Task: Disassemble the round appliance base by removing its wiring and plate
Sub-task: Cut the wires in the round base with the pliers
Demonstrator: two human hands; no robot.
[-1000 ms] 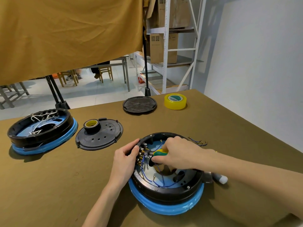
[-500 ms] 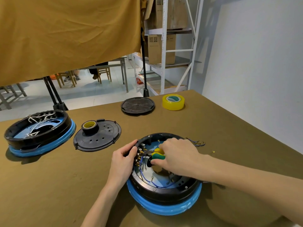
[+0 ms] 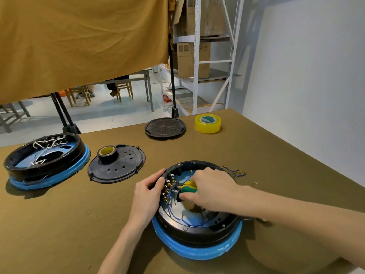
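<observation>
Hands work at the near round base (image 3: 197, 232): left hand (image 3: 147, 191) grips its left rim, right hand (image 3: 211, 191) holds a green-yellow screwdriver (image 3: 187, 187) over blue wires (image 3: 177, 213).

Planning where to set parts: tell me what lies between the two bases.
Head view: a black plate with a tape roll on it.

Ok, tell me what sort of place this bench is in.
Probably a small workshop or storeroom. White metal shelving holds brown cardboard boxes, a mustard cloth backdrop hangs behind the olive-covered worktable, and a second opened round black-and-blue appliance base waits there.
</observation>
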